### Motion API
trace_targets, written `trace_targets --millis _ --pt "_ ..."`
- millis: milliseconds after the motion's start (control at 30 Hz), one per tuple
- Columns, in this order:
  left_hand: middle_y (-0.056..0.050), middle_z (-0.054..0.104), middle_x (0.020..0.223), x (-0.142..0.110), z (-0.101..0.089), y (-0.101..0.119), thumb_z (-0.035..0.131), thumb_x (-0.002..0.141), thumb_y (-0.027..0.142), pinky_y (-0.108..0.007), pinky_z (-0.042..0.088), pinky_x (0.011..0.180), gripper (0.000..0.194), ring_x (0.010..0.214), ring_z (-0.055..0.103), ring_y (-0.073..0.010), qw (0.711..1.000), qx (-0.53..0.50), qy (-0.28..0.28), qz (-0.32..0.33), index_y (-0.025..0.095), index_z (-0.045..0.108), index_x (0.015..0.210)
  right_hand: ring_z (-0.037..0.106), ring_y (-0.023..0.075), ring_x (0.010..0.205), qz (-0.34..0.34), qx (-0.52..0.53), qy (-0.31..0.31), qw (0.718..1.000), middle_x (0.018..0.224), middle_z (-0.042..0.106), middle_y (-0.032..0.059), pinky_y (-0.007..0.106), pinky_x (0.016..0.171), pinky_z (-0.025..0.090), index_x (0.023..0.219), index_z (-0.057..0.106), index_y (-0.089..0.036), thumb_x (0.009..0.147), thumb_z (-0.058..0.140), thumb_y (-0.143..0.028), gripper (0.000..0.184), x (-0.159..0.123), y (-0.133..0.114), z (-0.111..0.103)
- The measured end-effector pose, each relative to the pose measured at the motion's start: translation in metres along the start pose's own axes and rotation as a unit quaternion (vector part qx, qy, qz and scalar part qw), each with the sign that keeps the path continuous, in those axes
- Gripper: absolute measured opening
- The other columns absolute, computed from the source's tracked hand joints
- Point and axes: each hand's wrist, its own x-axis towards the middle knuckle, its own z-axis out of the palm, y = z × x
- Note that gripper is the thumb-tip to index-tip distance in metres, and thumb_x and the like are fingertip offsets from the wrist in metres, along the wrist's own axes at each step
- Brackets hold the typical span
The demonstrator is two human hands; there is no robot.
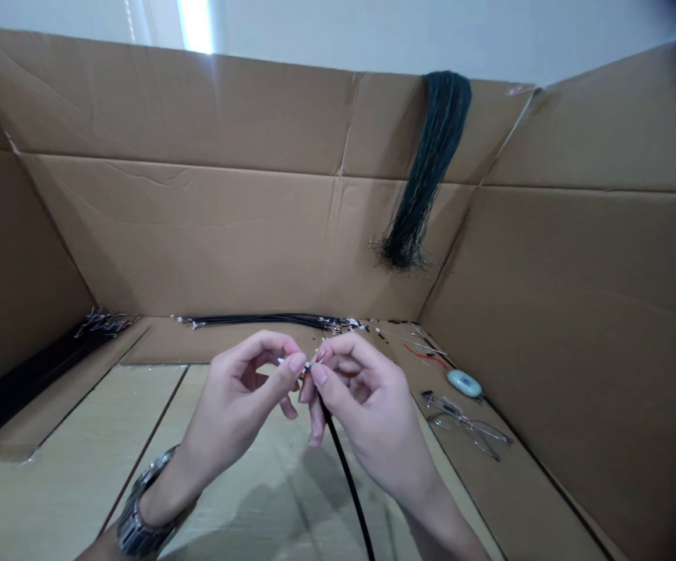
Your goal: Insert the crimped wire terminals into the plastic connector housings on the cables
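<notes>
Left hand (249,393) and right hand (366,393) both bare. Around the left wrist (177,477), a chunky watch (139,520): dark band, metallic sheen, built of broad links, paler glints where light catches the edges; dial not readable from this angle. Right forearm (440,502) bare as far as visible.

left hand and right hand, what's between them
In the head view, thin wires at the end of a black cable lie between the left hand and the right hand.
</notes>
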Motion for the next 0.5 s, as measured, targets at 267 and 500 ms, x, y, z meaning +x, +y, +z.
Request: trace_targets --millis 267,500 --pt "0.001 0.065 0.072 -0.0021 0.0041 0.0012 0.073 0.09 0.028 -0.016 0.056 0.041 0.013 0.047 0.061 -0.0075 0.998 -0.045 0.021 0.045 0.016 0.069 0.085 0.058 0.0054 0.043 -0.003 0.015 -0.005 1.0 0.062 0.058 -0.0086 0.014 0.04 0.054 0.089 0.056 -0.022 0.092 0.07 -0.031 0.018 -0.004 -0.0028 0.0027" --pt "0.001 0.067 0.074 -0.0055 0.0054 -0.0018 0.072 0.091 0.028 -0.016 0.057 0.04 0.011 0.047 0.061 -0.008 0.995 -0.09 0.014 0.044 0.018 0.07 0.087 0.056 0.0068 0.043 -0.021 0.046 0.0 0.999 0.056 0.056 -0.0083 0.014 0.039 0.054 0.09 0.058 -0.023 0.093 0.069 -0.031 0.014 -0.0091 -0.0058 0.0082"
